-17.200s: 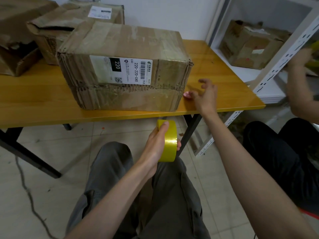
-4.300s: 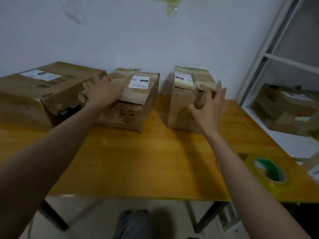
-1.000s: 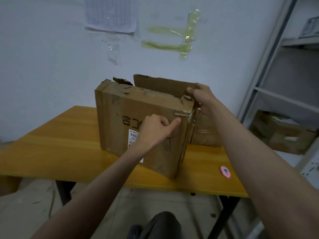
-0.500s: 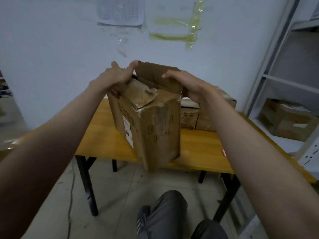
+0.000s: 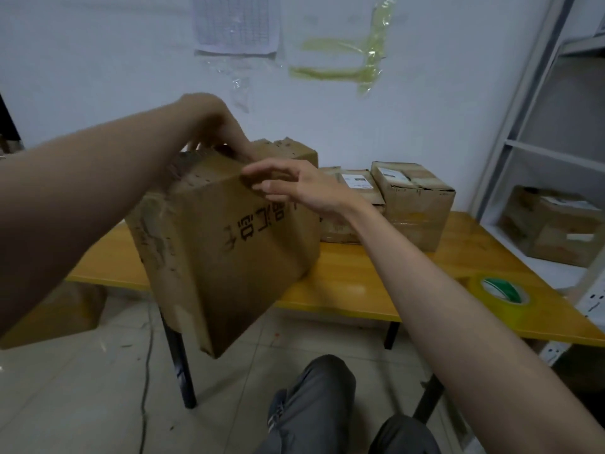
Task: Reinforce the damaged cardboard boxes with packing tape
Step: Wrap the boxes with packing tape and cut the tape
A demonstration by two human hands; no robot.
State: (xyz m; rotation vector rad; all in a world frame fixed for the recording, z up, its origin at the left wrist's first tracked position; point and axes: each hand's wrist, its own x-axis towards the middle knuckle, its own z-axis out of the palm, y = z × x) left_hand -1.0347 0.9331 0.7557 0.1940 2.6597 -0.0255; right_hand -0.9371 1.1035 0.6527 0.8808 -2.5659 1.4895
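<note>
A worn brown cardboard box (image 5: pixel 229 250) with black printed characters hangs tilted in the air over the table's near left edge, one corner pointing down. My left hand (image 5: pixel 216 126) grips its top far edge with curled fingers. My right hand (image 5: pixel 294 188) lies against the upper right of the box's front face, fingers loosely bent. A roll of yellow packing tape (image 5: pixel 501 293) with a green core lies flat at the right of the yellow wooden table (image 5: pixel 353 283).
Two smaller taped boxes (image 5: pixel 412 201) stand at the back of the table by the wall. A grey metal shelf (image 5: pixel 523 152) on the right holds another box (image 5: pixel 556 224). One more box (image 5: pixel 55 316) sits on the floor at left. My knees (image 5: pixel 320 407) are below.
The box has been turned and tipped: its open torn flaps no longer face me, and a printed side does. Both hands have shifted along its top edge.
</note>
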